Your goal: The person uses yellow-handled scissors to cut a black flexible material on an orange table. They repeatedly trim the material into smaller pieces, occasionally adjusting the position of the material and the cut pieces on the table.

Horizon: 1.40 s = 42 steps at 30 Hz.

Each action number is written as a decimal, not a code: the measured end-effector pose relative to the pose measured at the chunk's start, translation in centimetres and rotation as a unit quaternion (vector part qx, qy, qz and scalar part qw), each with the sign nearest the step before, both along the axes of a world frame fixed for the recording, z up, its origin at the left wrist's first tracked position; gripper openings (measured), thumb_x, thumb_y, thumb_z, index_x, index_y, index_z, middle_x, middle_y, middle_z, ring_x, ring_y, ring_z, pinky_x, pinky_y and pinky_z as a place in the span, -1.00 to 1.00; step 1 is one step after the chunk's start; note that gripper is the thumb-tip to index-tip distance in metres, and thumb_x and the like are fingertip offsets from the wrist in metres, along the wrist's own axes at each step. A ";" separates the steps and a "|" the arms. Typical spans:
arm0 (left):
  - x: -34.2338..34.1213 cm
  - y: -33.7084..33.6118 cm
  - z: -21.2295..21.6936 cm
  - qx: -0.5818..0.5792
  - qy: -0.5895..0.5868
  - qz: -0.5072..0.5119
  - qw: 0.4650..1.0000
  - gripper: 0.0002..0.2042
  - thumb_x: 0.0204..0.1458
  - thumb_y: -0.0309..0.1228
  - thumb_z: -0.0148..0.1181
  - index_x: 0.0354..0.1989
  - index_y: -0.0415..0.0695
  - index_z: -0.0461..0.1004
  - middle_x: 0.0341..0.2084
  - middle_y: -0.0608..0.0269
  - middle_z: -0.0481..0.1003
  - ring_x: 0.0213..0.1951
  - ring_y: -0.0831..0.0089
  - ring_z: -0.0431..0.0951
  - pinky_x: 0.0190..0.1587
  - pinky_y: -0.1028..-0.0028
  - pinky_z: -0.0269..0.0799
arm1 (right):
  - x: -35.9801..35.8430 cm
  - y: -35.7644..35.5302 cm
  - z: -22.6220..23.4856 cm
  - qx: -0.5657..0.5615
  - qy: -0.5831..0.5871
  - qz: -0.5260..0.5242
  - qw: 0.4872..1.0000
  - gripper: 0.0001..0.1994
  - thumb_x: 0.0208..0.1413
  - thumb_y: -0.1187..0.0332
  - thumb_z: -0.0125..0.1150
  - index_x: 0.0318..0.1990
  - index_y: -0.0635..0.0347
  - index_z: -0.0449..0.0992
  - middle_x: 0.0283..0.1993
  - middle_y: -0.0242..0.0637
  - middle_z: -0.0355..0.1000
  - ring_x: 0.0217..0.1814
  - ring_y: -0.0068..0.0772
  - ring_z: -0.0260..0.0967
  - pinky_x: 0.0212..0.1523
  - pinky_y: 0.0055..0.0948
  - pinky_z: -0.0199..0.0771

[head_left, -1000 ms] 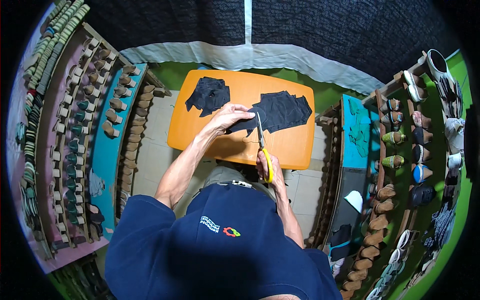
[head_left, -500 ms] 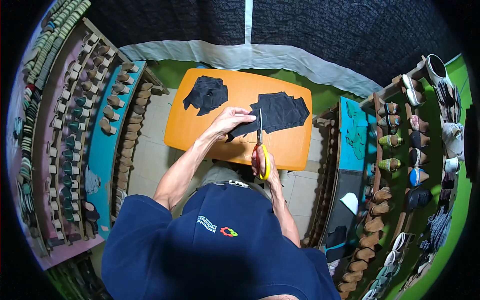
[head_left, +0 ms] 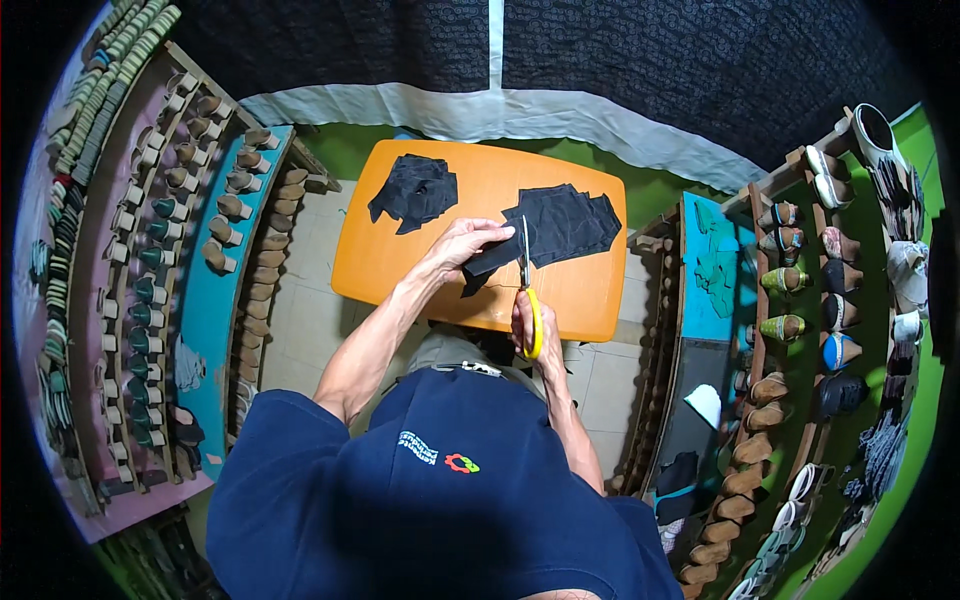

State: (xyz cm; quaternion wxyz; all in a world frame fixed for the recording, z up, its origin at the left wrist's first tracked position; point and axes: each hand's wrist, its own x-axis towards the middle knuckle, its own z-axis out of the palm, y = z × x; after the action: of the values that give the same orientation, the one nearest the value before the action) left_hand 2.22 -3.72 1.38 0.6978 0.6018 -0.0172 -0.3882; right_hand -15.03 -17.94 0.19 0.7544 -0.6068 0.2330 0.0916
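My left hand (head_left: 466,244) pinches a small black fabric piece (head_left: 492,259) between thumb and fingers, above the orange table (head_left: 400,265). My right hand (head_left: 527,322) is closed round the yellow handles of a pair of scissors (head_left: 533,325). The scissor blades point away from me, along the right edge of the held piece; whether they bite into it I cannot make out. Just right of the blades lies a stack of black fabric pieces (head_left: 568,225). A second black fabric pile (head_left: 418,190) rests at the table's far left.
Racks of wooden shoe lasts (head_left: 228,205) stand to my left. On the right are a blue shelf (head_left: 700,310) bearing green scraps (head_left: 714,265) and a rack with shoes and lasts (head_left: 785,280). A dark curtain (head_left: 620,60) hangs behind the table.
The held fabric piece has tilted and shifted slightly between my left hand and the blades. Both hands stay in nearly the same place; the whole view has moved a little.
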 end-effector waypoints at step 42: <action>2.5 2.9 -1.9 0.065 -0.075 0.191 0.976 -0.78 -0.01 -0.48 0.39 -0.19 -0.13 0.53 -0.42 0.31 0.60 -0.45 0.62 0.55 -0.41 0.62 0.45 | -0.1 -2.6 -1.1 -0.106 0.048 -0.011 0.993 -0.45 0.07 -0.23 0.30 -0.56 0.09 0.39 -0.71 -0.53 0.20 -0.75 -0.67 0.16 -0.73 -0.57 0.21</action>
State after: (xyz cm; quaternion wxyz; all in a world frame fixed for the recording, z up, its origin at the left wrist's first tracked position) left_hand 4.71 -0.83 -0.55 0.7150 0.6658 0.0712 -0.2012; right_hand -15.13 -20.54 -0.92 0.6747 -0.6756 0.2840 0.0877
